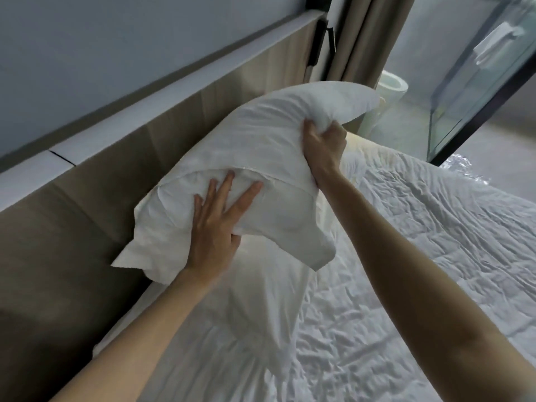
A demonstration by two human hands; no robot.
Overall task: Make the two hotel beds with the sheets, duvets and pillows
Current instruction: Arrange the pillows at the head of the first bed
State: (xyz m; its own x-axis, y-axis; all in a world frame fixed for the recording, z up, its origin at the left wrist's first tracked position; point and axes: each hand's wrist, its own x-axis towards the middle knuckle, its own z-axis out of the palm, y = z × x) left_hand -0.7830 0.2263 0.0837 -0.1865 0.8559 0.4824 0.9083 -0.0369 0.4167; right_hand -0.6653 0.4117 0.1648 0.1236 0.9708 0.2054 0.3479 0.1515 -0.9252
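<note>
white cotton over soft filling: the pillow (261, 134) looks light and floppy, bending into an arch where it is held up, so it should lift with little effort but will sag and fold wherever it is not supported. its case is loose and creased, with an empty corner (319, 253) hanging down on the near side, which suggests the fabric can slide over the filling. a hold that takes in filling as well as cloth seems safer than a pinch of case alone. nothing about it looks fragile, and it can likely be squeezed, shaken or patted into shape. the pillow is in the air above the head end of the bed (435, 256), close to the brown headboard (72, 227), tilted with its far end high and its near end low. the right hand (323, 143) is at the raised far part, fingers dug into a bunch of case and filling, gripping it firmly. the left hand (216, 227) lies flat on the lower near part, fingers straight and spread, pressing the cloth rather than closing round it. beneath them a second pillow (246, 309) seems to lie on the bed by the headboard, though its outline is soft.
</note>
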